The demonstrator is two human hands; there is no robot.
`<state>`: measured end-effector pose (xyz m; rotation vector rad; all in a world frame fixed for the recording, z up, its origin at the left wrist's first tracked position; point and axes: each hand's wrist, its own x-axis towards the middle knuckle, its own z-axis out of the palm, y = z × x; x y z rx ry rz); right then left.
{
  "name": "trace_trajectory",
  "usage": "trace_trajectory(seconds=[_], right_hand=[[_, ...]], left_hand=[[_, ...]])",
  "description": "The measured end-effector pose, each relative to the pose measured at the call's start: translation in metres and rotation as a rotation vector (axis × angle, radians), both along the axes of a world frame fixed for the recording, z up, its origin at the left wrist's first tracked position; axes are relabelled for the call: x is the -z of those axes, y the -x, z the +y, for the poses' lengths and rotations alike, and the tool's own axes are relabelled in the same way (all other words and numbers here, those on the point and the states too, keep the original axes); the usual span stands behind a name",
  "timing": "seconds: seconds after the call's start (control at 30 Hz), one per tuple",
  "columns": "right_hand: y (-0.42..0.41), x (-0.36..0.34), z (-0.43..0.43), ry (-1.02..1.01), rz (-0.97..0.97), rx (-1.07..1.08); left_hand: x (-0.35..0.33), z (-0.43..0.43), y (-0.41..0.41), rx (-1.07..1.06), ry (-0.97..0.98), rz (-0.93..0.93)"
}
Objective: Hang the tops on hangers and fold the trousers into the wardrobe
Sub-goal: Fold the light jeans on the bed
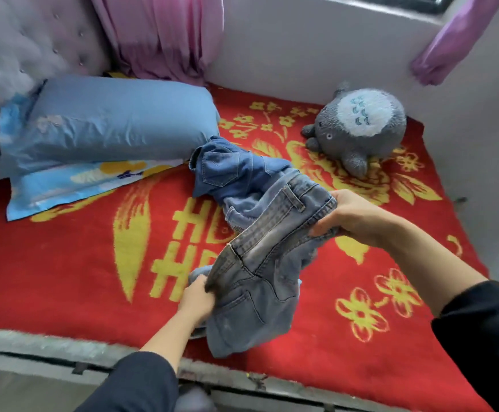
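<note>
A pair of faded light-blue jeans [260, 272] is lifted above the red bed by its waistband. My left hand [196, 298] grips the near end of the waistband. My right hand [349, 215] is closed on the far end, stretching the band between the two hands. The legs hang down bunched toward the bed's front edge. Behind them a second, darker blue pair of jeans [230, 171] lies crumpled on the blanket, partly under the lifted pair.
A red blanket with yellow flowers [79, 263] covers the bed. A blue pillow [114, 123] lies at the back left on a patterned pillowcase. A grey plush toy [361, 126] sits at the back right. Pink curtains [165, 34] hang behind.
</note>
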<state>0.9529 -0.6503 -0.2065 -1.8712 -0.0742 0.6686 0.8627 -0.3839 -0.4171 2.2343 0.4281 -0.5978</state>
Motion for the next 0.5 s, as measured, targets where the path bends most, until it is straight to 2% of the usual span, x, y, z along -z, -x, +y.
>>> trace_trajectory(seconds=[0.07,0.17,0.2,0.27,0.33,0.4,0.5], right_hand=[[0.023,-0.002,-0.038,0.149,-0.141,0.047],[0.054,0.003,-0.104,0.267,-0.303,0.181],[0.065,0.004,-0.125,0.33,-0.373,0.223],[0.087,0.003,-0.167,0.477,-0.521,0.29],[0.106,-0.006,-0.207,0.633,-0.643,0.363],[0.119,-0.017,-0.244,0.743,-0.706,0.466],[0.134,-0.034,-0.287,0.785,-0.769,0.639]], left_hand=[[-0.013,-0.013,0.006,0.021,-0.097,-0.064],[-0.039,-0.045,0.024,0.221,-0.343,-0.043],[-0.05,-0.06,0.031,0.23,-0.408,-0.036],[-0.071,-0.092,0.043,0.119,-0.473,-0.07],[-0.095,-0.122,0.045,-0.088,-0.383,-0.217],[-0.126,-0.151,0.04,-0.293,-0.193,-0.371],[-0.184,-0.201,0.029,-0.423,0.143,-0.465]])
